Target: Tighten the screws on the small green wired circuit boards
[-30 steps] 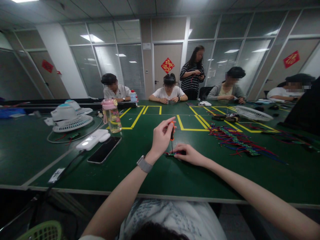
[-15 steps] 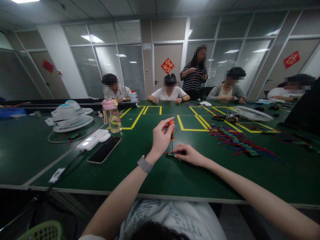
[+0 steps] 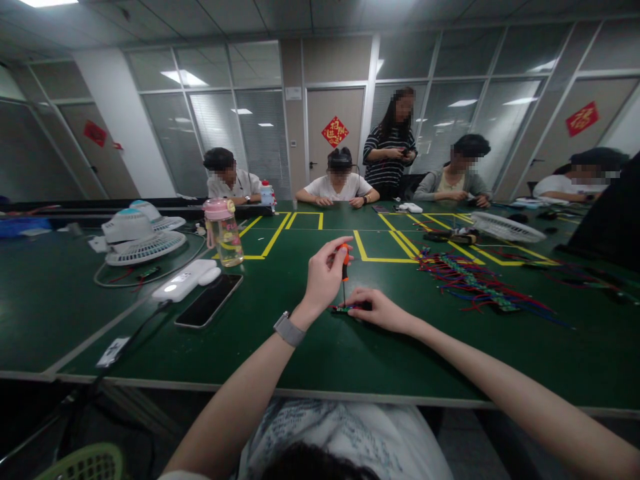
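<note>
My left hand [image 3: 324,272] is closed around the orange and black handle of a screwdriver [image 3: 345,268], which stands upright with its thin shaft pointing down. The screwdriver's tip meets a small green circuit board [image 3: 340,310] lying on the table. Low beside the shaft, my right hand [image 3: 373,309] pinches the board and presses it against the tabletop, its fingers covering much of the board. Red and blue wires show near those fingers. Off to the right lies a long row of similar green boards [image 3: 475,283] with many red and blue wires.
Left of my hands are a phone [image 3: 210,301], a white power strip [image 3: 185,280], a pink-lidded bottle [image 3: 223,233] and white fans [image 3: 145,247]. Yellow tape [image 3: 385,259] marks the green table [image 3: 280,360]. Several people sit across it; one person [image 3: 390,150] stands behind them.
The fingers of my left hand have shifted slightly on the screwdriver handle. My right hand and the board stay in place. The standing person's hands have moved a little.
</note>
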Action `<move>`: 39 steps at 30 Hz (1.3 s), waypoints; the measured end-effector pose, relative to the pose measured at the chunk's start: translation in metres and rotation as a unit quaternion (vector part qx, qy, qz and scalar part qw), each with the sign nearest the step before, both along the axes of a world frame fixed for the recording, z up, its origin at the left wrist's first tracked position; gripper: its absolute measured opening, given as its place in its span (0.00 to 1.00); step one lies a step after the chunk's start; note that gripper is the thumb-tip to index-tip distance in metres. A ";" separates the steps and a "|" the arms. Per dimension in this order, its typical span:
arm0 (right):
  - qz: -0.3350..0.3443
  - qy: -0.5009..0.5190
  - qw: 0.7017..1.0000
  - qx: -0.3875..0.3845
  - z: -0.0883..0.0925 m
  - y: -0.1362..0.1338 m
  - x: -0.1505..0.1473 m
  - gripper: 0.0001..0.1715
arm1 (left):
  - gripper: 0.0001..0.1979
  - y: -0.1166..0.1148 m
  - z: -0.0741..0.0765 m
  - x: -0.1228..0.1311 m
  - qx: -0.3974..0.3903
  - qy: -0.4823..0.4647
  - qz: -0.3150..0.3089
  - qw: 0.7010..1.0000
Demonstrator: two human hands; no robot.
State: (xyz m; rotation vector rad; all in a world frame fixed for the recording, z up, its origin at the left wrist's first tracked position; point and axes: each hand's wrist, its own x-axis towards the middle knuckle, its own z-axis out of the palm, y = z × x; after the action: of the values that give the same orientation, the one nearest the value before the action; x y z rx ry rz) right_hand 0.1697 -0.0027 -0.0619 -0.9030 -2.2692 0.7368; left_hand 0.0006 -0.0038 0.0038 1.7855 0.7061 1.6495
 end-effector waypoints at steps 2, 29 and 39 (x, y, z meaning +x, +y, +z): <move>-0.001 0.000 1.000 -0.001 0.000 0.000 0.000 0.14 | 0.13 -0.001 0.001 -0.001 0.004 0.005 0.005 1.000; -0.001 0.003 1.000 -0.010 0.001 -0.001 -0.001 0.15 | 0.14 -0.005 0.003 -0.004 0.089 0.079 0.103 0.987; 0.001 0.000 1.000 -0.007 -0.001 0.000 0.000 0.15 | 0.10 -0.003 0.002 -0.004 0.085 0.065 0.131 0.986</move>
State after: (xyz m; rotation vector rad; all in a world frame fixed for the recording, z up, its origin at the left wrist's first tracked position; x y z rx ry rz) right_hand 0.1692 -0.0029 -0.0627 -0.9075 -2.2687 0.7550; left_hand -0.0036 -0.0070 0.0060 2.0061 0.9173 1.8219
